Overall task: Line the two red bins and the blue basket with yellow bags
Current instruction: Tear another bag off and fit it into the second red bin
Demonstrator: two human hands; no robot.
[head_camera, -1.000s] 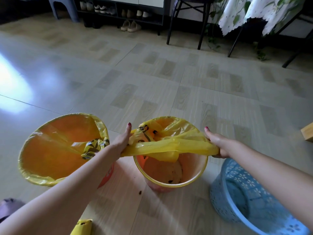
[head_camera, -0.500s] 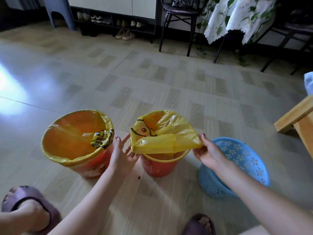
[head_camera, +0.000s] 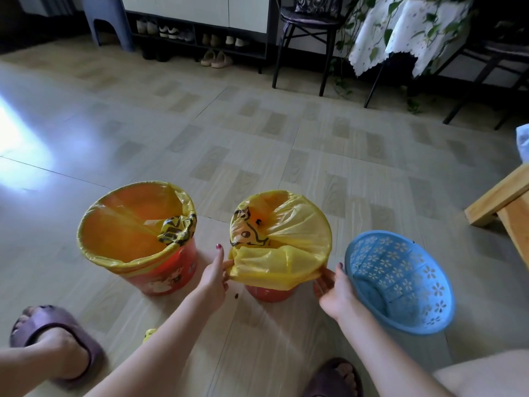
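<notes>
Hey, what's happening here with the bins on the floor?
A person is lining bins with yellow plastic bags. The left hand and right hand each pinch the near edge of the yellow bag, stretching it over the rim of the middle red bin. The left red bin already wears its bag. The blue perforated plastic basket on the right has none yet.

Two red bins [head_camera: 164,275] [head_camera: 269,293], yellow bags [head_camera: 128,224] [head_camera: 286,233] with black cartoon print. Blue basket [head_camera: 400,285], white flower cut-outs. Purple slippers [head_camera: 54,333]. Dark red nail polish. White tablecloth [head_camera: 380,38], floral.
</notes>
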